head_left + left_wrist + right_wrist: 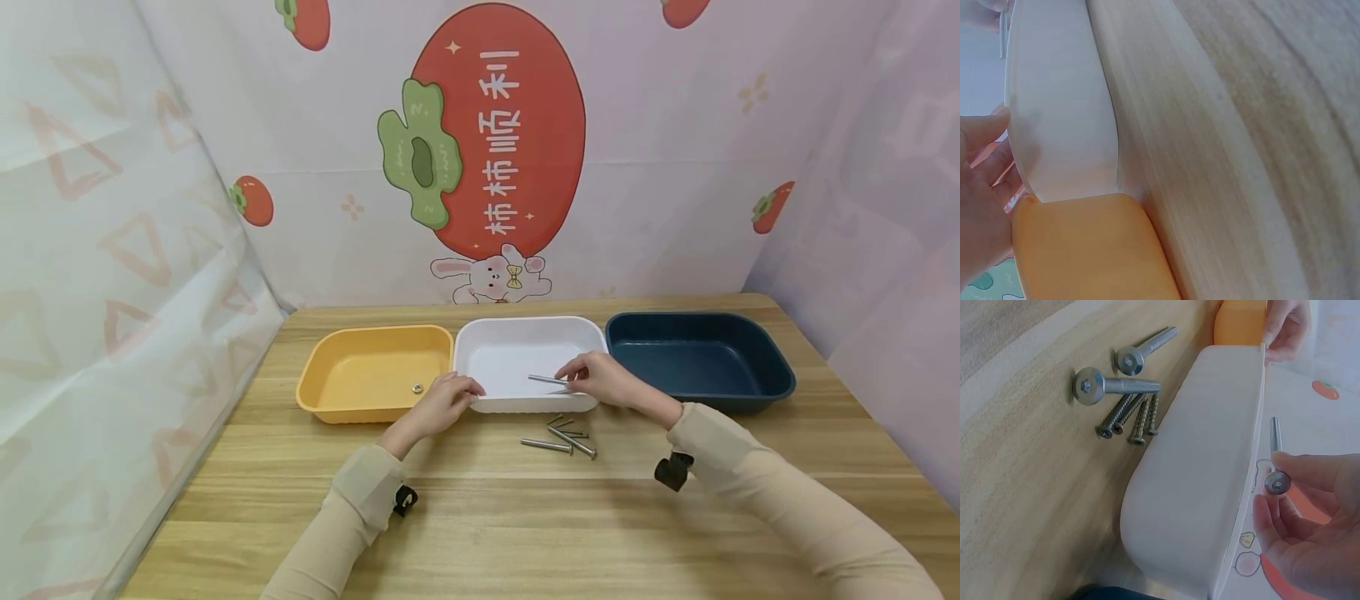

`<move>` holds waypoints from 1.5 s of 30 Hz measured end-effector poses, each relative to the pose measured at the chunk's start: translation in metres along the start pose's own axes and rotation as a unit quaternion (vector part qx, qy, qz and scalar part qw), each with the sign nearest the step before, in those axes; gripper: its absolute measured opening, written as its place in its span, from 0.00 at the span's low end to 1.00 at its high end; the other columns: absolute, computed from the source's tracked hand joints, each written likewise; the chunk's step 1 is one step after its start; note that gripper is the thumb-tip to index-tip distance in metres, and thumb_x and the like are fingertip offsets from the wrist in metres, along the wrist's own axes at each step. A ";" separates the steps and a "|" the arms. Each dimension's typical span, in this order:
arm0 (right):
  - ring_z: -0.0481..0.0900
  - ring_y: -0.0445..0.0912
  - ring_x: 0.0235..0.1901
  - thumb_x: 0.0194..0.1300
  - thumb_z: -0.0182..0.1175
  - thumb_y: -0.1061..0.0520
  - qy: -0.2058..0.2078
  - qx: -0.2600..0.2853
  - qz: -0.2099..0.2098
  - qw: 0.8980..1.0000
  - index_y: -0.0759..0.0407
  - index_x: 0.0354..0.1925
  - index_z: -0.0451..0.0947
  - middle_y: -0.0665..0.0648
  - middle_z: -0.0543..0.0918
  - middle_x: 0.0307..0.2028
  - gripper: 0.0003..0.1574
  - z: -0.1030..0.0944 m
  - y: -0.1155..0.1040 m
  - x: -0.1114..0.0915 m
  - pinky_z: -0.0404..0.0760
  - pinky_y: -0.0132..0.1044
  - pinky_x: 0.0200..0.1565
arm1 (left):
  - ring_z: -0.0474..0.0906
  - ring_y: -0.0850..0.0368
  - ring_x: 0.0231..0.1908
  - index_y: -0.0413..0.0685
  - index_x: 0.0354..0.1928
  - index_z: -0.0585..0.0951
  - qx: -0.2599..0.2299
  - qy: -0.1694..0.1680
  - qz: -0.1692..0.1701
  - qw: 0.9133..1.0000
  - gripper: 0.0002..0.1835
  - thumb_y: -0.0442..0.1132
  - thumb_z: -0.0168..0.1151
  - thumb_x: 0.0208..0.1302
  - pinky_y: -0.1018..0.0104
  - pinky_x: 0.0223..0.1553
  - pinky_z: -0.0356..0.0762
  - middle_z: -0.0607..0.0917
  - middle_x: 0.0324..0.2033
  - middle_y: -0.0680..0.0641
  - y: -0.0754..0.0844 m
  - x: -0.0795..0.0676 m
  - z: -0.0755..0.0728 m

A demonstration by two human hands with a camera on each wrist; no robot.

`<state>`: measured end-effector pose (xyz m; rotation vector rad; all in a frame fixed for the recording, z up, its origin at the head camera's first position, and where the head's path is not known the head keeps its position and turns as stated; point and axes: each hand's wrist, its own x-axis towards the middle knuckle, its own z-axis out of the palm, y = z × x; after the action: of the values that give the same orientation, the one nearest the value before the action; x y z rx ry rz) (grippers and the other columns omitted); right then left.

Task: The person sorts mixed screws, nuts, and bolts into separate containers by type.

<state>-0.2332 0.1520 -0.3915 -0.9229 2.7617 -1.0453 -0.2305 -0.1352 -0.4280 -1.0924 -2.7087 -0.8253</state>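
Over the white tray (pixel 495 333), my right hand (pixel 603 379) pinches a silver bolt (pixel 1277 482) between thumb and fingers. The bolt's round socket head faces the right wrist camera, and its shank (pixel 543 378) points left in the head view. My left hand (pixel 442 402) grips the tray's front rim close to its left corner; the thumb (pixel 991 125) lies against the rim in the left wrist view. On the table before the tray lie two larger bolts (pixel 1135 385) and several small screws (pixel 1141 422).
To the left stands a yellow tray (pixel 330 400) with a small metal nut (pixel 417 388) in it. A dark blue tray (pixel 780 383) stands to the right. Behind the wooden table (pixel 480 533) hangs a printed cloth (pixel 322 233), and more cloth covers both sides.
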 end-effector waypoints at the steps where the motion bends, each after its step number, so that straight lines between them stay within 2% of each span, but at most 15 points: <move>1: 0.67 0.41 0.24 0.51 0.60 0.69 -0.001 0.000 0.002 1.000 0.67 0.35 0.81 0.58 0.82 0.30 0.09 0.000 0.000 0.001 0.68 0.30 0.27 | 0.71 0.55 0.35 0.42 0.35 0.79 -0.001 -0.001 -0.001 1.000 0.06 0.30 0.54 0.58 0.57 0.47 0.63 0.82 0.33 0.48 0.000 0.000 0.000; 5: 0.67 0.41 0.24 0.51 0.59 0.69 -0.009 -0.002 0.004 1.000 0.68 0.35 0.81 0.59 0.82 0.31 0.09 -0.003 0.002 0.003 0.68 0.30 0.26 | 0.72 0.55 0.35 0.42 0.35 0.78 0.001 -0.003 -0.004 1.000 0.06 0.30 0.53 0.59 0.56 0.47 0.63 0.82 0.33 0.48 0.000 0.000 0.000; 12: 0.70 0.41 0.24 0.53 0.58 0.69 -0.024 -0.010 -0.001 1.000 0.68 0.34 0.80 0.56 0.80 0.26 0.08 -0.007 0.003 0.006 0.70 0.31 0.26 | 0.71 0.55 0.35 0.42 0.35 0.78 0.004 -0.001 0.002 1.000 0.06 0.30 0.54 0.58 0.56 0.48 0.63 0.82 0.33 0.48 0.001 0.001 -0.001; 20: 0.68 0.40 0.21 0.53 0.57 0.70 -0.036 -0.021 -0.010 0.999 0.69 0.34 0.80 0.54 0.78 0.22 0.08 -0.009 0.008 0.012 0.69 0.30 0.25 | 0.71 0.55 0.36 0.41 0.35 0.79 0.004 -0.004 -0.002 1.000 0.05 0.31 0.53 0.59 0.57 0.47 0.63 0.82 0.33 0.48 0.000 0.001 -0.001; 37: 0.68 0.40 0.21 0.51 0.58 0.71 -0.043 -0.019 -0.013 0.999 0.72 0.32 0.80 0.55 0.78 0.21 0.08 -0.008 0.014 0.020 0.68 0.30 0.24 | 0.71 0.55 0.35 0.41 0.36 0.79 -0.001 -0.012 -0.008 1.000 0.05 0.31 0.54 0.59 0.57 0.46 0.63 0.82 0.33 0.48 0.000 0.002 -0.001; 41: 0.70 0.43 0.23 0.52 0.57 0.72 -0.039 -0.019 -0.007 0.999 0.73 0.35 0.78 0.57 0.78 0.22 0.09 -0.007 0.015 0.021 0.71 0.32 0.27 | 0.71 0.55 0.36 0.41 0.36 0.79 -0.003 -0.014 -0.012 1.000 0.05 0.31 0.54 0.59 0.57 0.47 0.62 0.82 0.34 0.48 0.000 0.002 -0.001; 45: 0.75 0.50 0.31 0.53 0.57 0.70 -0.032 -0.028 0.001 0.999 0.74 0.39 0.77 0.63 0.80 0.30 0.12 -0.006 0.016 0.022 0.75 0.40 0.35 | 0.71 0.56 0.35 0.42 0.35 0.79 -0.004 -0.014 -0.013 1.000 0.05 0.31 0.54 0.59 0.57 0.46 0.63 0.82 0.34 0.48 -0.001 0.001 0.000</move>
<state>-0.2605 0.1526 -0.3934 -0.9426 2.7513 -0.9266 -0.2321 -0.1349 -0.4284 -1.0804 -2.7504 -0.8327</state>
